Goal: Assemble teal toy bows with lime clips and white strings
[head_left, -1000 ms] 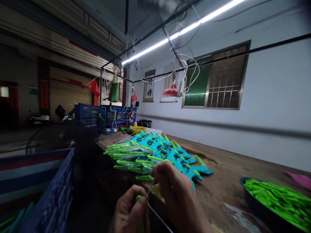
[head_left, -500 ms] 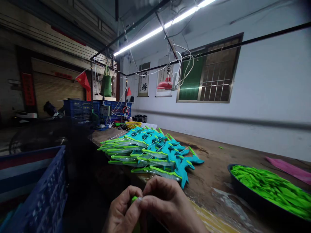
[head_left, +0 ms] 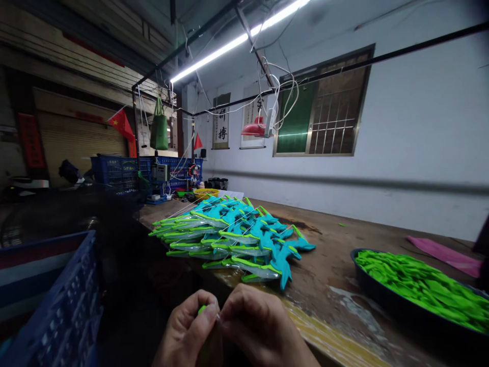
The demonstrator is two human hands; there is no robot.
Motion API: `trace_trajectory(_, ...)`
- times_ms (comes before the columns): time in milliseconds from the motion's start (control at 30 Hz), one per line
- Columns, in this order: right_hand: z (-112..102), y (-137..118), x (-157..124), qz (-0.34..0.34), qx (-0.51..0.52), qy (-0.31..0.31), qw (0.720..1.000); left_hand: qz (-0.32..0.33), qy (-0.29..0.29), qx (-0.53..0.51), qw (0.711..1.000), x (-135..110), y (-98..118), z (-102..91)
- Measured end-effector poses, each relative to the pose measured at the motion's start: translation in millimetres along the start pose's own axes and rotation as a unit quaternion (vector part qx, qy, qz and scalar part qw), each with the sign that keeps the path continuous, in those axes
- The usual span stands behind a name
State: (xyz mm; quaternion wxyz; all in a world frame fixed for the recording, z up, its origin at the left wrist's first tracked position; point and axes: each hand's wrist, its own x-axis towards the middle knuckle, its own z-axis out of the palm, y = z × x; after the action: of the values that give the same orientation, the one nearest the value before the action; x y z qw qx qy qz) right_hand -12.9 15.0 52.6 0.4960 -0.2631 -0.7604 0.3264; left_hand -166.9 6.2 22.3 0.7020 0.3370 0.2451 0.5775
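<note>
My left hand [head_left: 187,331] is closed in a pinch on a small green piece [head_left: 201,309] at the bottom middle of the view. My right hand [head_left: 260,329] is closed too, its fingertips pressed against the left thumb at that piece; what it pinches is too small to make out. Both hands are held just off the near edge of the wooden table [head_left: 332,275]. Beyond them lies a pile of blue and green toy parts [head_left: 233,237] with thin white strings running across it.
A dark tray of green pieces [head_left: 420,285] stands at the right on the table. A blue crate [head_left: 53,306] is at the left. A pink sheet [head_left: 443,250] lies by the wall. More blue crates [head_left: 126,171] and a yellow bowl [head_left: 206,193] sit at the far end.
A second ago my right hand was raised, drawing a white string from the left hand. The hands have since come together in a pinch, and the view has shifted right and down.
</note>
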Motion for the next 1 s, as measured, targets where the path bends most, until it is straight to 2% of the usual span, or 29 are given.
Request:
trace_trajectory(100, 0, -1, -3, -0.089, -0.099, 0.021, 0.991, -0.014, -0.033, -0.016, 0.999, 0, 1, 0.1)
trace_trajectory(167, 3, -1, -3, -0.119, -0.1, 0.036, 0.987, -0.025, -0.06, -0.03, 0.997, 0, 2, 1.0)
trace_trajectory(267, 7, -1, -4, -0.133, -0.123, 0.019, 0.983, -0.031, -0.09, -0.05, 0.994, 2, 0, 1.2)
trace_trajectory(400, 6, -6, -8, -0.075, -0.177, 0.023, 0.981, 0.002, -0.065, -0.028, 0.997, 4, -6, -0.4)
trace_trajectory(533, 2, -15, -10, 0.051, -0.094, 0.033, 0.994, 0.01, -0.033, 0.037, 0.999, 2, -11, -2.4)
trace_trajectory(600, 2, -18, -9, 0.086, -0.044, 0.05, 0.994, 0.011, -0.019, 0.056, 0.998, 1, -12, -3.1)
trace_trajectory(700, 6, -18, -7, 0.09, -0.03, 0.078, 0.992, -0.008, -0.004, 0.072, 0.997, 0, -10, -2.6)
trace_trajectory(833, 14, -11, -13, 0.052, -0.068, 0.113, 0.99, -0.046, -0.018, 0.025, 0.998, -2, -6, -1.0)
trace_trajectory(1000, 20, 2, -22, 0.037, -0.059, 0.14, 0.988, -0.042, -0.028, -0.006, 0.999, -3, -6, -1.6)
